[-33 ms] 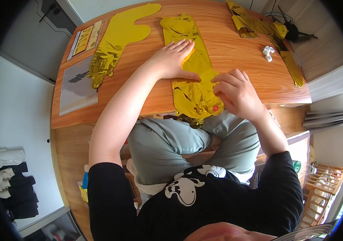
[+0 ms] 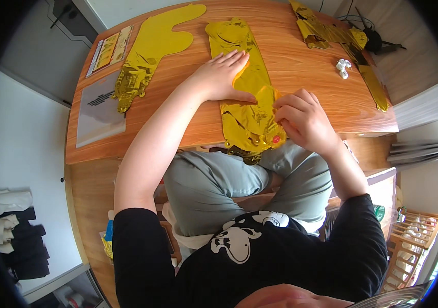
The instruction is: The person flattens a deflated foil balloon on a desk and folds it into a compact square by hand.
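A flat gold foil balloon [image 2: 242, 120] lies lengthwise before me, its wrinkled near end hanging over the table's front edge. A small red spot shows near its lower right side. My left hand [image 2: 223, 77] rests flat on the balloon's middle, fingers spread and thumb stretched out to the right. At the right edge of the foil, my right hand [image 2: 305, 119] is closed with its fingertips pinching the balloon. The exact grip is partly hidden by the curled fingers.
Another flat gold foil balloon [image 2: 165, 38] lies at the left, beside a clear plastic sleeve [image 2: 98, 123] and a printed card [image 2: 110, 50]. More gold foil [image 2: 326, 31], a white bundle [image 2: 343, 68] and a black object with cables [image 2: 378, 41] are at the right of the wooden table [image 2: 290, 66].
My right hand has shifted very slightly to the right, and the foil edge at its fingertips has moved with it. My left hand stays in place.
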`<control>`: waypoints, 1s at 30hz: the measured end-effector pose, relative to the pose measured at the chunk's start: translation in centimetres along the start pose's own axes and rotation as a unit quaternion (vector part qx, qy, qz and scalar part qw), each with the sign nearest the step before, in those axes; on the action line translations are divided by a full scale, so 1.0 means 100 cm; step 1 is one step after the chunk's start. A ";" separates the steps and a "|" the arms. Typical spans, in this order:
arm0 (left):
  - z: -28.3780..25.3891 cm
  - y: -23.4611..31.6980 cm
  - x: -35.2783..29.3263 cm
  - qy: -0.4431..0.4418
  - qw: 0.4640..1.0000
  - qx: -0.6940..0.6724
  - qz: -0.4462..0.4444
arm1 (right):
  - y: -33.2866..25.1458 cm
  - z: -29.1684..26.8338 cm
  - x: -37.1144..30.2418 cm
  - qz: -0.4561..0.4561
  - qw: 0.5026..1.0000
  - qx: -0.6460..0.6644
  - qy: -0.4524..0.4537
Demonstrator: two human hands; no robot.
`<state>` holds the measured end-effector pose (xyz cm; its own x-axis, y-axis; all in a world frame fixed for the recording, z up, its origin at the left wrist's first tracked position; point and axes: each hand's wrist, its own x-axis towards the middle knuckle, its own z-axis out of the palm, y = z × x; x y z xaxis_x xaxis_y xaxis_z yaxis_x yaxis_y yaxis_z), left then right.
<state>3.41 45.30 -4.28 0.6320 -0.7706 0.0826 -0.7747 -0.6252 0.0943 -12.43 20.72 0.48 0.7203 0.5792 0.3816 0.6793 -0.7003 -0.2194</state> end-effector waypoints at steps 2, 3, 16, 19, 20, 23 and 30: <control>-0.002 0.003 -0.001 0.004 1.000 -0.003 0.000 | 0.006 0.007 -0.005 0.006 1.000 0.025 0.015; -0.003 0.004 -0.001 0.006 1.000 0.002 -0.003 | 0.009 0.011 -0.007 0.011 0.998 0.048 0.030; 0.008 -0.010 0.002 0.029 0.999 -0.016 0.014 | -0.013 0.032 0.017 -0.021 0.987 0.131 0.091; 0.009 -0.010 0.002 0.029 0.999 -0.012 0.020 | -0.006 0.034 0.016 -0.045 0.986 0.134 0.089; 0.008 -0.009 0.002 0.029 0.999 -0.013 0.021 | -0.005 0.033 0.015 -0.030 0.987 0.145 0.060; 0.006 -0.004 0.001 0.036 0.999 -0.022 0.002 | -0.001 0.032 0.013 -0.016 0.987 0.157 0.019; 0.010 -0.008 0.004 0.029 0.999 -0.040 -0.014 | 0.005 0.038 0.011 -0.037 0.995 0.090 -0.025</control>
<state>4.24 45.33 -5.27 0.6545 -0.7438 0.1351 -0.7547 -0.6321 0.1760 -10.79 22.57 -2.63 0.6707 0.6490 0.3592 0.7414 -0.5712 -0.3522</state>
